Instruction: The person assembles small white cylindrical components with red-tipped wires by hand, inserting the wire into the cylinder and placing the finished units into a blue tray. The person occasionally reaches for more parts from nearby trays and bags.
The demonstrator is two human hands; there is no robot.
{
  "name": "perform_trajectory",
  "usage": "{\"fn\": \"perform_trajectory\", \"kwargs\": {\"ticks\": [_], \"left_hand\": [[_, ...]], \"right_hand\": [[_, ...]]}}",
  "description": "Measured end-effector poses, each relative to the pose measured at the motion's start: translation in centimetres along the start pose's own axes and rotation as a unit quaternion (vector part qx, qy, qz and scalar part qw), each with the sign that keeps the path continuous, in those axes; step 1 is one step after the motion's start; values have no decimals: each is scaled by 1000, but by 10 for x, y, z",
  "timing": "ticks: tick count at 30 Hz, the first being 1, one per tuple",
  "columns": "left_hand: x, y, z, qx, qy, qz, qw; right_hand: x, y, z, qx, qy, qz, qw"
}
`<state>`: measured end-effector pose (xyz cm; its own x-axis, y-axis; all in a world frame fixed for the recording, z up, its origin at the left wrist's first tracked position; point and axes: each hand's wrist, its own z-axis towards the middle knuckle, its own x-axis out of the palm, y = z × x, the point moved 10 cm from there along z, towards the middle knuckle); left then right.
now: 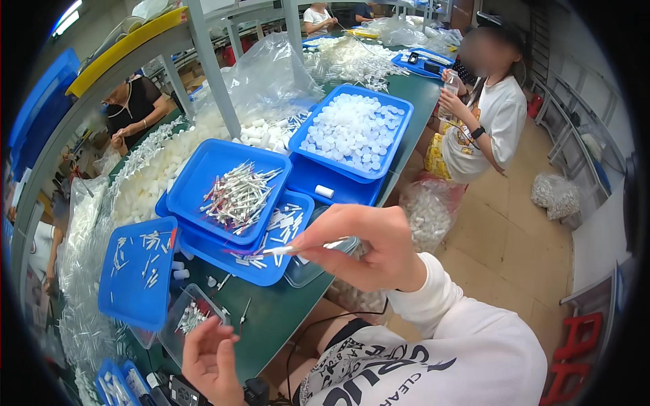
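Note:
My right hand [379, 243] is raised above the near trays, thumb and forefinger pinched on a small white tube-like piece [279, 250]. Thin reddish strands seem to trail from its left end. Low at the table's near edge, my left hand [213, 358] has its fingers apart and nothing visible in it. It hovers beside a clear plastic box [169, 338] of small white-and-metal pieces. Left of the right hand, a blue tray [186, 189] heaped with thin white sticks with red strands rests on another blue tray [288, 274] of similar pieces.
A blue tray [108, 291] with scattered small pieces lies at left. Farther back, another blue tray [406, 115] holds translucent white discs. Metal shelf posts [213, 74] rise from the green table [261, 331]. A co-worker [497, 101] is at right; bagged white parts [555, 195] lie on the floor.

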<state>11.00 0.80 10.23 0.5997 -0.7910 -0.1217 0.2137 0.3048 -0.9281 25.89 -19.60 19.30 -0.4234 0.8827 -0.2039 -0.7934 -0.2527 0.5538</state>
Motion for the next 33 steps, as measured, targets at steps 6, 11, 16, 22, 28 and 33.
{"fn": "perform_trajectory", "kwargs": {"ticks": [6,11,16,22,28,33], "left_hand": [[56,-7,14,3,15,-203,979],[54,15,11,-6,-5,-182,983],[51,20,9,-12,-13,-143,990],[48,12,8,-11,-16,-99,995],[50,16,6,-14,-6,-75,997],[53,15,5,-12,16,-101,995]], "right_hand": [[43,-17,-30,95,81,122,985],[53,-26,-49,127,97,161,974],[56,-21,-48,92,117,138,979],[61,-21,-53,58,131,111,983],[65,-25,-60,44,148,102,983],[63,-25,-58,34,131,90,987]]}}
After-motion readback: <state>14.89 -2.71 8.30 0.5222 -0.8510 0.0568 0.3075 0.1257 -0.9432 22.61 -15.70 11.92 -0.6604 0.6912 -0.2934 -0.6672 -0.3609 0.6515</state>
